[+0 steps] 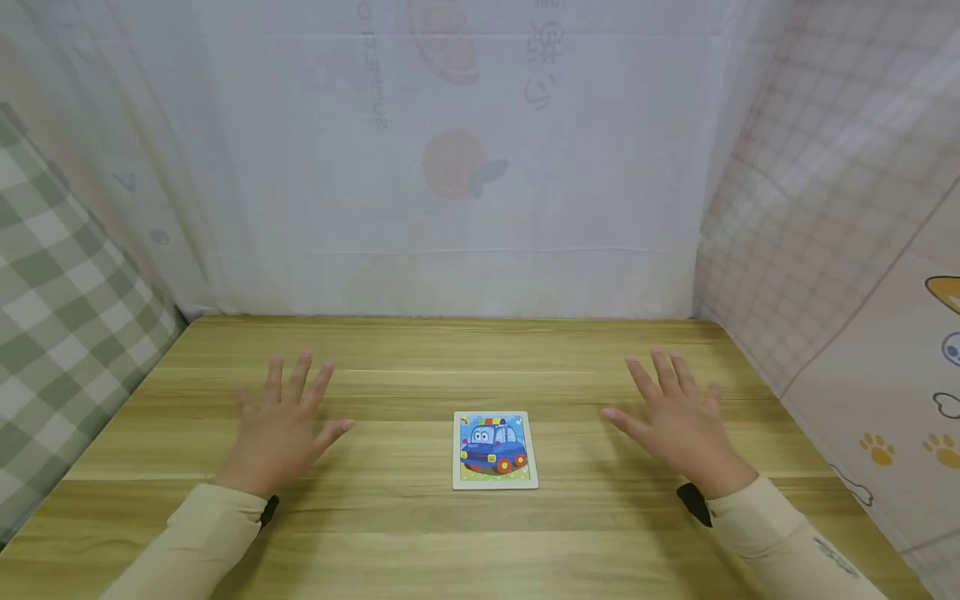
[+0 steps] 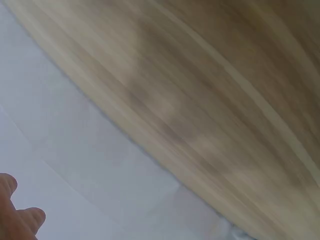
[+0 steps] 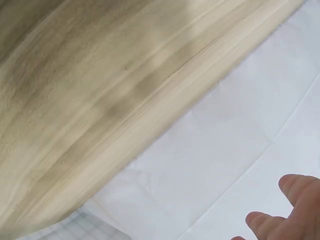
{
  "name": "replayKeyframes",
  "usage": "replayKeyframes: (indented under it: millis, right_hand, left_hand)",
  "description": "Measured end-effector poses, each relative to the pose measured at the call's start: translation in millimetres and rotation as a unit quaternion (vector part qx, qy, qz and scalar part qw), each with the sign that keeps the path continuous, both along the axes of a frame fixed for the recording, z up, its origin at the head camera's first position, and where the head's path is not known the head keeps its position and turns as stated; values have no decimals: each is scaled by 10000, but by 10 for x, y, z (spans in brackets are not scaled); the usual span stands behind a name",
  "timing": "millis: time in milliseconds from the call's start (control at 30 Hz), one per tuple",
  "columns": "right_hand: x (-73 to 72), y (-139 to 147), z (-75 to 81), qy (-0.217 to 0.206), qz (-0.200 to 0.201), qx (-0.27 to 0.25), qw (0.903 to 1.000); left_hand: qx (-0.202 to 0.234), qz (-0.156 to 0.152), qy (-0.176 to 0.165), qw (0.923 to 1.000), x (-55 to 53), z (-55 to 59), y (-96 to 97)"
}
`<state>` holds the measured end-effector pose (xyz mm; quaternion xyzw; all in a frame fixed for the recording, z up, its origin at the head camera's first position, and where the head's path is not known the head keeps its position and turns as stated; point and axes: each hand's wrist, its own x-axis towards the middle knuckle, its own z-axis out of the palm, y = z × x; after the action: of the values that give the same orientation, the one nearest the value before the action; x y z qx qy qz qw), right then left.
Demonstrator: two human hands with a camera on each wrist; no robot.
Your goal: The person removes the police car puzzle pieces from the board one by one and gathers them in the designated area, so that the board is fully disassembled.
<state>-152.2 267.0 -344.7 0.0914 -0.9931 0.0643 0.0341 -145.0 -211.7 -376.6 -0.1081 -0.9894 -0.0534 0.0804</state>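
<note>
A small rectangular picture puzzle (image 1: 495, 450) with a white border lies flat on the wooden table (image 1: 420, 550). Its picture is a blue cartoon police car with eyes and red wheels. To the left of it, my left hand (image 1: 277, 437) is held over the table with its fingers spread and nothing in them. On the other side, my right hand (image 1: 682, 433) has its fingers spread too, and it holds nothing. Each wrist view catches only some fingertips of its hand in a lower corner, over the table's far edge and white cloth.
A white curtain (image 1: 585, 208) with faded fruit prints hangs behind the table's far edge. Green checked cloth (image 1: 67, 317) borders the left side. Along the right hangs a pale cloth (image 1: 847, 375) with paw prints.
</note>
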Motion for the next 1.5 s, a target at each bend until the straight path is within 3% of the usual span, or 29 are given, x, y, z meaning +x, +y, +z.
replayKeyframes:
  millis: [300, 600, 900, 1133, 1267, 1500]
  right_hand:
    - [-72, -156, -60, 256, 255, -38, 9993]
    - [-137, -324, -153, 516, 576, -224, 9968]
    - [-223, -507, -251, 528, 838, -561, 9935]
    - [-286, -632, -326, 573, 1157, -810, 9883]
    - [-307, -711, -352, 507, 1320, -960, 9853]
    - [-341, -845, -364, 320, 1604, -1196, 9793]
  left_hand:
    - [-70, -456, 102, 9989, 50, -22, 285]
    - [84, -1074, 329, 9936, 121, -134, 599]
    - [439, -1656, 2, 9852, 231, -212, 855]
    - [632, -2274, -219, 9715, 306, -199, 1035]
    - [621, -2580, -375, 9634, 343, -206, 1130]
    - [461, -2857, -861, 9533, 420, -186, 1300]
